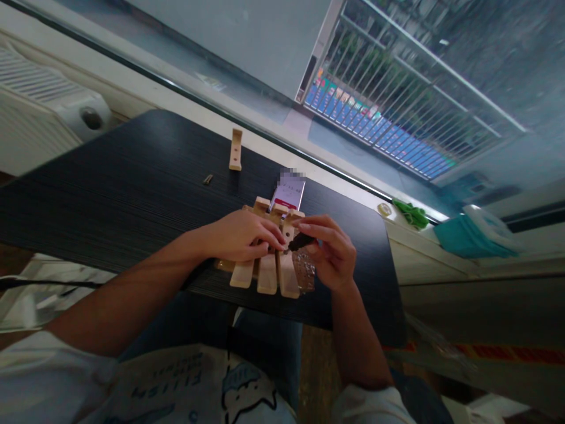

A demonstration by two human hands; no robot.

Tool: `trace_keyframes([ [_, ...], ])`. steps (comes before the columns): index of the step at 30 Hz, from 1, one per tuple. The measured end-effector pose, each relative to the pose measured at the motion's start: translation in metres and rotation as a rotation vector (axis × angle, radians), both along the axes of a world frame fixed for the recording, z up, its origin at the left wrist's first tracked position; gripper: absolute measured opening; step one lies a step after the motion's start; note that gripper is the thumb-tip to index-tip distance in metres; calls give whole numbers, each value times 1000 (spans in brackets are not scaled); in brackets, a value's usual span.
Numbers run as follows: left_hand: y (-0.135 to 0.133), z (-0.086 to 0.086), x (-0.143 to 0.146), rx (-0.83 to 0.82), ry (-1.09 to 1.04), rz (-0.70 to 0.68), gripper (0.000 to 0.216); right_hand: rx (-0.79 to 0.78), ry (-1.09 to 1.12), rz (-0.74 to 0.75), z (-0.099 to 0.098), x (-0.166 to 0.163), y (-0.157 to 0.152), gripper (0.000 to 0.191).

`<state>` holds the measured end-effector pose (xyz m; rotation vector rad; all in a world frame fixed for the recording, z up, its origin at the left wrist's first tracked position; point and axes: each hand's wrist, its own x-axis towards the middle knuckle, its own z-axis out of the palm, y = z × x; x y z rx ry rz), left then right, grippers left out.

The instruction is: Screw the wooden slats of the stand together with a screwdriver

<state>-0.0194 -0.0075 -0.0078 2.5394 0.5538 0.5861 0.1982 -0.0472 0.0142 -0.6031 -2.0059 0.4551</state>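
Several pale wooden pieces [267, 277] lie side by side near the table's front edge, with raised blocks at their far ends. My left hand [247, 235] rests over their middle, fingers curled and the thumb and index finger meeting by a hole. What they pinch, if anything, is hidden. In my right hand [333, 250] is a short black screwdriver [301, 241], its tip pointing left and down at the rightmost wooden piece, close to my left fingertips. Clear bubbled plastic [305, 271] shows under the wood on the right.
A separate wooden piece with two holes [235, 150] and small screws [208, 179] lie farther back on the dark table [110, 194]. A phone [289, 191] sits just beyond the wood. A tape roll [384, 209] and green cloth [411, 213] are on the windowsill; a radiator [39, 112] stands left.
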Motion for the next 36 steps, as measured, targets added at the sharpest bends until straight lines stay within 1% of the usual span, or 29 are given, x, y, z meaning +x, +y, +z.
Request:
trace_keyframes([
  [3,0,0,0,-9,1,-5,35,-45,3,49,1,0,0,36],
  [6,-1,1,-1,-19,13,-3,33,-56,20,71,1,-2,-1,33],
  [15,-2,4,0,-17,47,22,34,-56,31,14,3,-6,-2,26],
  [21,-2,4,1,-3,46,24,33,-62,82,4,0,-6,-2,30],
  [24,-3,5,0,-10,52,26,33,-39,85,-5,2,-8,-2,31],
  [30,-3,7,1,-56,46,14,31,74,75,2,4,-14,-3,28],
  [36,-3,8,1,-63,43,10,30,70,107,4,-1,-14,-2,32],
])
